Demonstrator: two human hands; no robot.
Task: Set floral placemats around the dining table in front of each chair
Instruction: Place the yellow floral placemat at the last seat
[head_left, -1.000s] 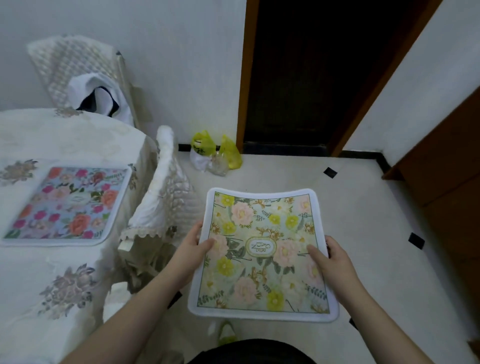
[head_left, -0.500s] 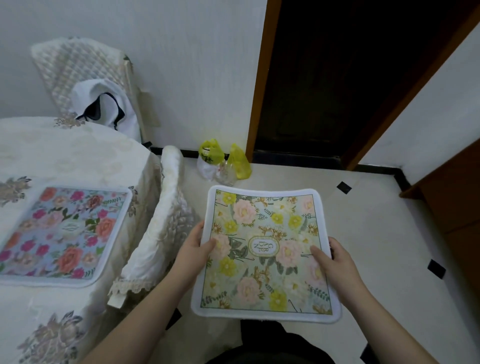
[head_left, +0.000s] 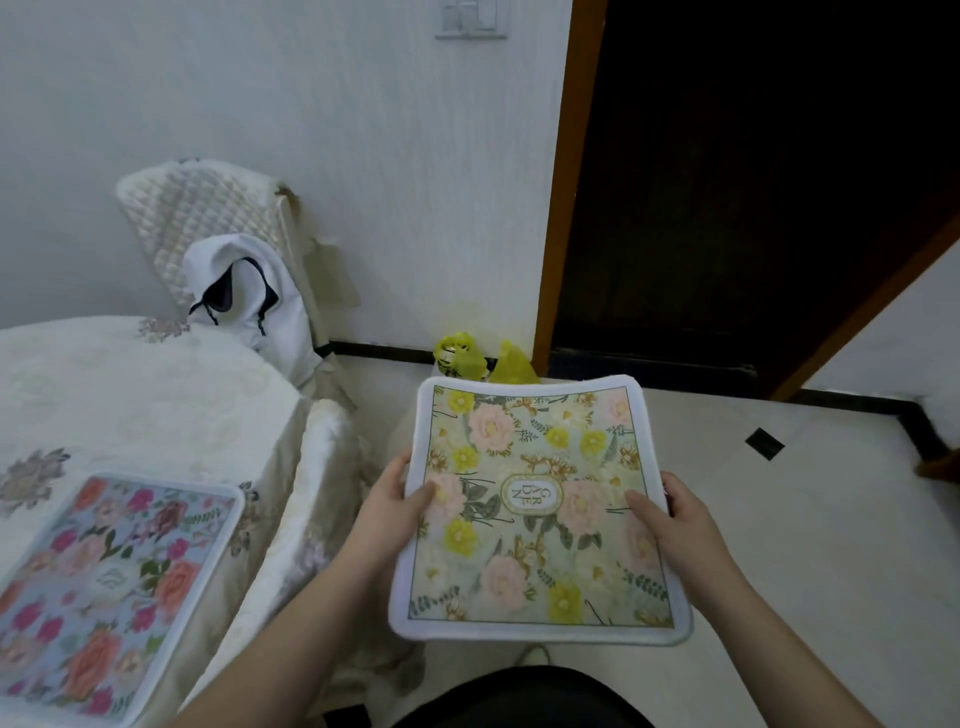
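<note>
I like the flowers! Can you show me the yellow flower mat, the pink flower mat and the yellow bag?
Yellow flower mat (head_left: 535, 519), head view: near the middle label, held by both hands.
Pink flower mat (head_left: 111, 587), head view: its centre, lying on the table.
Yellow bag (head_left: 467, 356), head view: its crumpled top, on the floor.

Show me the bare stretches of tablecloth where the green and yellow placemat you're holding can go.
Free: the tablecloth between the blue placemat and the far chair with the white garment. Crowded: the near corner under the blue placemat. Both the left hand and the right hand hold the green and yellow placemat over the floor.
</note>
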